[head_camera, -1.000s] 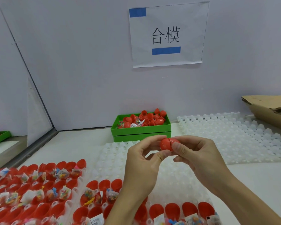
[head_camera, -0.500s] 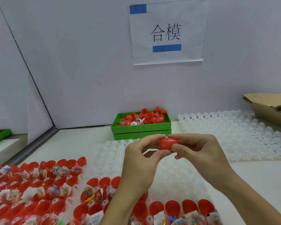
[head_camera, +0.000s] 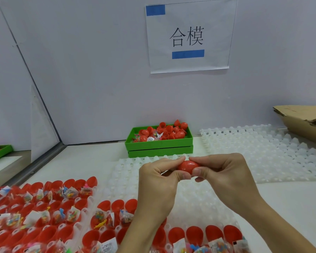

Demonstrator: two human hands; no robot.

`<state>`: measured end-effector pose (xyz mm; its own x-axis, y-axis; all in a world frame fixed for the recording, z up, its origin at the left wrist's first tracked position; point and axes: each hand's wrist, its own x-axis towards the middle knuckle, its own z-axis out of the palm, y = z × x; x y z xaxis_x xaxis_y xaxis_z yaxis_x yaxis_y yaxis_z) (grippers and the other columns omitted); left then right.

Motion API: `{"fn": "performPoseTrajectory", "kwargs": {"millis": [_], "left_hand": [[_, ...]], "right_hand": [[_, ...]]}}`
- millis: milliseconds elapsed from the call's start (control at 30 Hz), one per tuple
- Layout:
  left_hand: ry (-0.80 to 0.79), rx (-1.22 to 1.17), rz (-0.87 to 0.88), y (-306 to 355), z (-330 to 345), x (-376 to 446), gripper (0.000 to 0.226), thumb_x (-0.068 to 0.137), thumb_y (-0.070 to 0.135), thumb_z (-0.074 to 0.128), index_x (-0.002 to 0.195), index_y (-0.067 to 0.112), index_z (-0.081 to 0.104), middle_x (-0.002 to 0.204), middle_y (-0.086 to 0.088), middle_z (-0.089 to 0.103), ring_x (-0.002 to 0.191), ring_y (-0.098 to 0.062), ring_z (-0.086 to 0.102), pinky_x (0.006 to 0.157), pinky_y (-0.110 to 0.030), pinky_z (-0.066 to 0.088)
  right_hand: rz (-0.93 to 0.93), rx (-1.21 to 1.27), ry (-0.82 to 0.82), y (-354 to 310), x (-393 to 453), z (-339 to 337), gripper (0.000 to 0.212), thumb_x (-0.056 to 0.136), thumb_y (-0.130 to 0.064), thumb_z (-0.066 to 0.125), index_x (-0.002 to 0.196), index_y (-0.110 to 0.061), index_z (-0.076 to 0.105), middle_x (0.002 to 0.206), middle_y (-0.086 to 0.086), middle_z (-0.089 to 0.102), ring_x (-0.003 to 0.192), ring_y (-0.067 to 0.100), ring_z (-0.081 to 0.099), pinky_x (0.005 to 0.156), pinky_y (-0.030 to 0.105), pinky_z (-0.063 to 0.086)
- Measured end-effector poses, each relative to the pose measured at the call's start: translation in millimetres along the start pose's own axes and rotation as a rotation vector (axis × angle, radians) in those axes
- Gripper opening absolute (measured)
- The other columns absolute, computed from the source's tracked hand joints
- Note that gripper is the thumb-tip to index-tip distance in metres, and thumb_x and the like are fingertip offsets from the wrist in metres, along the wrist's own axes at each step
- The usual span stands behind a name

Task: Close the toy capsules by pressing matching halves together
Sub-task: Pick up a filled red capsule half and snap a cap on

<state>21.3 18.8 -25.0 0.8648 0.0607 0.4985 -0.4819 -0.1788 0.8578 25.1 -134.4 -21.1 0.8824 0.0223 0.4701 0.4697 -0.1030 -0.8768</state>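
Both hands grasp 1 red capsule (head_camera: 188, 167) above the white table (head_camera: 290, 199).
The left hand's fingers (head_camera: 173, 162) curl over the capsule's left end with the thumb beneath, and the right hand's fingers (head_camera: 199, 158) curl over its right end with the thumb beneath; the left hand (head_camera: 158, 183) and right hand (head_camera: 224, 177) meet at the capsule, whose 2 halves are joined along a visible seam. Under the hands lies a white dimpled tray (head_camera: 199, 201); open red halves holding small toy packets (head_camera: 69, 193) fill trays at the table's near-left corner and near edge. Beyond, at the far edge against the wall, a green bin (head_camera: 159, 146) holds loose red capsules. A second white tray (head_camera: 263, 148) lies toward the right edge, beside a cardboard box (head_camera: 303, 119). A paper sign (head_camera: 188, 35) hangs on the wall.
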Motion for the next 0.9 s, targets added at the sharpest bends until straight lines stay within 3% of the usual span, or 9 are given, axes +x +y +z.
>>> {"fn": "performPoseTrajectory", "kwargs": {"millis": [300,433,533,800,900], "left_hand": [[0.058,0.188,0.142,-1.8,5.0,-4.5,0.04,0.077,-0.005,0.077,0.096,0.031,0.076,0.081,0.012,0.072,0.08,-0.008,0.066,0.074,-0.019,0.055],[0.051,0.323,0.231,-4.8,7.0,-5.7,0.032,0.079,-0.01,0.073,0.102,0.012,0.078,0.077,0.007,0.07,0.077,-0.003,0.062,0.07,-0.009,0.049],[0.034,0.4,0.272,-4.1,7.9,-6.0,0.027,0.08,-0.006,0.074,0.103,0.007,0.077,0.081,0.001,0.071,0.075,-0.005,0.062,0.072,-0.008,0.049],[0.022,0.508,0.347,-0.8,4.9,-5.3,0.023,0.076,0.001,0.078,0.097,0.01,0.079,0.079,0.0,0.069,0.073,-0.002,0.056,0.072,-0.007,0.046],[0.004,0.494,0.331,-1.1,1.7,-2.5,0.026,0.076,0.004,0.08,0.1,0.015,0.079,0.081,0.005,0.067,0.077,-0.005,0.058,0.071,-0.01,0.047]], "right_hand": [[0.033,0.054,-0.03,5.1,-0.2,3.6,0.038,0.082,0.018,0.064,0.096,-0.014,0.076,0.088,0.001,0.078,0.081,0.016,0.075,0.067,0.023,0.06],[0.053,0.048,-0.047,8.2,-1.4,4.6,0.036,0.083,0.02,0.06,0.095,-0.009,0.077,0.086,0.0,0.078,0.081,0.016,0.076,0.068,0.023,0.06],[0.054,0.046,-0.048,9.4,-0.8,5.5,0.037,0.084,0.021,0.059,0.094,-0.009,0.077,0.085,0.0,0.078,0.08,0.015,0.076,0.068,0.023,0.06],[0.066,0.06,-0.121,6.0,-2.1,8.9,0.048,0.086,0.022,0.053,0.093,-0.018,0.078,0.088,-0.002,0.078,0.087,0.013,0.075,0.074,0.021,0.059],[0.043,0.071,-0.202,-0.4,-3.1,8.9,0.044,0.093,0.007,0.056,0.092,-0.031,0.079,0.093,-0.004,0.078,0.093,0.012,0.073,0.081,0.022,0.058]]}}
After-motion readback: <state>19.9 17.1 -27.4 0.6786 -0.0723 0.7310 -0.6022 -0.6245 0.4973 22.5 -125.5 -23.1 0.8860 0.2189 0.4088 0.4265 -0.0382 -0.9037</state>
